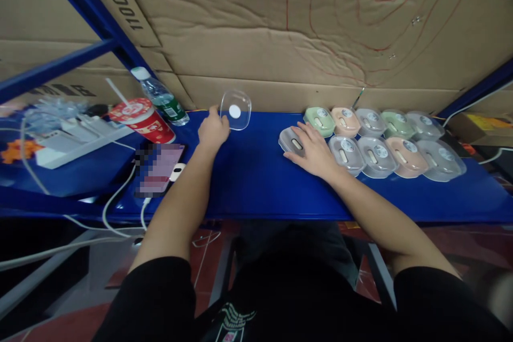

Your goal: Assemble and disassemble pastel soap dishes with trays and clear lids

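Note:
My left hand (215, 129) pinches the edge of a clear plastic lid (241, 102) with a white round spot in its middle. The lid is tilted up near the cardboard at the back of the blue table. My right hand (313, 150) rests on a grey container (289, 139) with a pale oblong piece on top, its fingers spread over the right side. Right beside that hand stand a green container (321, 127) and a grey container with a clear lid and round sticker (345, 162).
Two rows of grey, green and peach lidded containers (409, 164) fill the table's right side. On the left are a phone (164, 163) on a cable, a red cup with a straw (154, 125), a water bottle (170, 104) and a white power strip (60, 155). Cardboard (240, 37) walls the back.

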`<action>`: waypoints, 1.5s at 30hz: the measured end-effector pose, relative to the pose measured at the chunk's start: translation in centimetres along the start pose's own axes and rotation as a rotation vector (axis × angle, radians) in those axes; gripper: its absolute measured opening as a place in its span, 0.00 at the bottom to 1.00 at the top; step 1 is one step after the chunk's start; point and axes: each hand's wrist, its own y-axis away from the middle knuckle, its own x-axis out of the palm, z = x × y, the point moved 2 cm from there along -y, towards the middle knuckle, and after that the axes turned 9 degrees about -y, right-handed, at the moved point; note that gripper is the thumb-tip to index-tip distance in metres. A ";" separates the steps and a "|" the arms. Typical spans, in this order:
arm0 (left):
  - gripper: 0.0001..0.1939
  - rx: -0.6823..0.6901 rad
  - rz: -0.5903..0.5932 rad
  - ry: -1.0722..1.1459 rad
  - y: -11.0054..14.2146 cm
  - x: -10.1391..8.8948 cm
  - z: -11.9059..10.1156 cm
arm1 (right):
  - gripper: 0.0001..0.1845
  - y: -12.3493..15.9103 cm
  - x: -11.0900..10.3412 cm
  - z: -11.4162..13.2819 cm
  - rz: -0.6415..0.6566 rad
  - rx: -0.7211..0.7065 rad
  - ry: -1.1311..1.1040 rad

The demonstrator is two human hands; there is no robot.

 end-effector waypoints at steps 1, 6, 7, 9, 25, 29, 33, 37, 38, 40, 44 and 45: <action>0.30 -0.026 0.070 -0.019 -0.5 0.5 1.1 | 0.45 0.0 0.4 -0.2 0.041 0.020 0.024; 0.29 -0.083 0.193 -0.156 -1.4 1.4 3.1 | 0.43 0.1 1.4 -1.1 0.137 0.117 0.082; 0.31 -0.091 0.164 -0.158 -1.3 1.1 3.0 | 0.42 0.1 1.4 -1.1 0.134 0.119 0.080; 0.35 -0.089 0.054 -0.128 -1.0 0.2 2.4 | 0.40 0.0 1.2 -1.1 0.112 0.107 0.063; 0.16 0.817 0.288 0.505 10.3 3.3 -9.9 | 0.35 -0.2 2.0 -1.2 -0.298 -0.087 -0.489; 0.11 0.777 0.143 0.631 11.2 3.2 -10.2 | 0.42 -0.5 2.8 -1.3 -0.272 -0.024 -0.627; 0.09 0.789 0.149 0.732 11.5 2.6 -10.3 | 0.48 -0.8 3.2 -2.0 -0.292 0.030 -0.716; 0.11 0.793 0.281 0.828 10.8 2.7 -9.9 | 0.48 -0.8 3.2 -2.5 -0.350 0.040 -0.716; 0.11 0.773 0.306 0.845 10.5 2.8 -9.7 | 0.47 -0.8 3.0 -2.7 -0.379 0.053 -0.701; 0.10 0.704 0.335 0.878 9.6 3.0 -9.4 | 0.45 -0.9 2.8 -3.3 -0.442 0.100 -0.654; 0.09 0.483 0.339 0.908 7.6 3.7 -8.8 | 0.44 -1.2 2.7 -4.5 -0.502 0.167 -0.546; 0.09 0.420 0.349 0.897 7.2 3.9 -8.7 | 0.45 -1.3 2.8 -4.6 -0.466 0.140 -0.502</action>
